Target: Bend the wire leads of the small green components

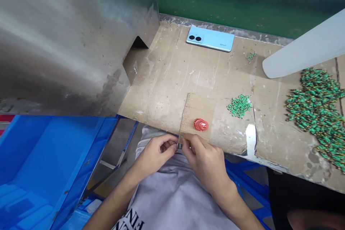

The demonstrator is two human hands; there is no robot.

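Note:
Both hands meet near the table's front edge, just below a small cardboard piece (199, 106). My left hand (157, 152) is pinched, with a tiny dark item at its fingertips, too small to name. Close beside it, my right hand (203, 158) pinches a tiny green part between thumb and forefinger. A red oval dish or blob (201, 124) lies on the cardboard just above my right hand. To the right is a small pile of green parts (239, 106), and a much larger pile of green parts (315, 107) spreads at the far right.
A light blue phone (210, 38) lies at the back. A few green bits (251, 56) are near a white tube (304, 46). A large metal housing (70, 43) stands left, above a blue bin (40, 161). Part of a person in dark clothing (302, 197) shows at lower right.

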